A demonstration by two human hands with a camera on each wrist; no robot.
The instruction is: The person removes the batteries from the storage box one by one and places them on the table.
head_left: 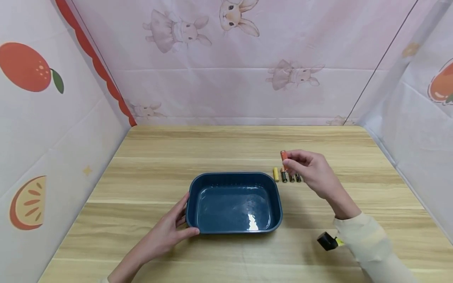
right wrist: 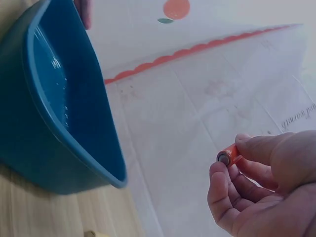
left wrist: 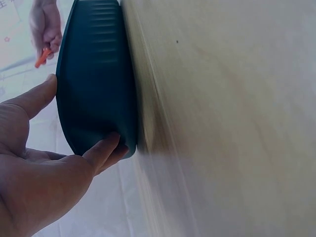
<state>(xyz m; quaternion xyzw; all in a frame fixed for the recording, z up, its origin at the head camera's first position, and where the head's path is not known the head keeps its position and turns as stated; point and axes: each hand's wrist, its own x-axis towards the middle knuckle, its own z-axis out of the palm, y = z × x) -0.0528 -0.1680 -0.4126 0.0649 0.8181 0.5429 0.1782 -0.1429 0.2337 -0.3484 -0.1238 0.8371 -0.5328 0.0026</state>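
Observation:
A dark blue rectangular basin stands on the table, its inside bare. My left hand grips its left end, thumb at the front corner and fingers along the outer wall; in the left wrist view the fingers press on that wall. Up beyond the basin's right side, my right hand pinches an orange battery between thumb and fingertips. The battery's flat metal end faces the right wrist camera. Below it lie a yellow battery and several black batteries in a row, partly covered by the hand.
A black object with a yellow-green part lies at the front right, partly hidden by the right sleeve. Printed cloth walls enclose the wooden table at the back and both sides.

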